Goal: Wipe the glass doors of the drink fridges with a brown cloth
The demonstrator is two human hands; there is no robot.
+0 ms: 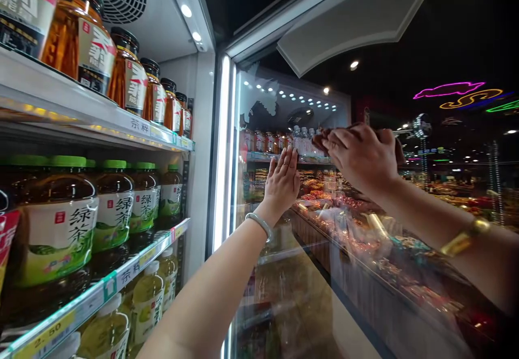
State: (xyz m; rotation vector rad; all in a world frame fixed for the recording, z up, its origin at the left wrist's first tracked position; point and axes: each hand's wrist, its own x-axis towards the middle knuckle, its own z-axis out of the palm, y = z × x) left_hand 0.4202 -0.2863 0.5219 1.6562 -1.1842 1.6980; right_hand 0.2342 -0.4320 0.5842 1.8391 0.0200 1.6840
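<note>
The glass door (279, 272) of a drink fridge stands swung out in front of me. My left hand (283, 181), with a pale bangle (259, 226) at its wrist, lies flat against the inner side of the glass, fingers stretched up. Higher and to the right, my right hand (360, 156) presses a brown cloth (399, 149) to the glass. Most of the cloth is hidden under the palm and fingers; its edges stick out on both sides. A gold bracelet (465, 237) circles the right forearm.
To the left, fridge shelves (101, 288) hold green-capped tea bottles (65, 218) and amber bottles with black caps (95, 40). A bright light strip (221, 153) runs up the door's hinge side. Beyond the glass are bins of packaged goods (365, 234) and neon signs (470, 99).
</note>
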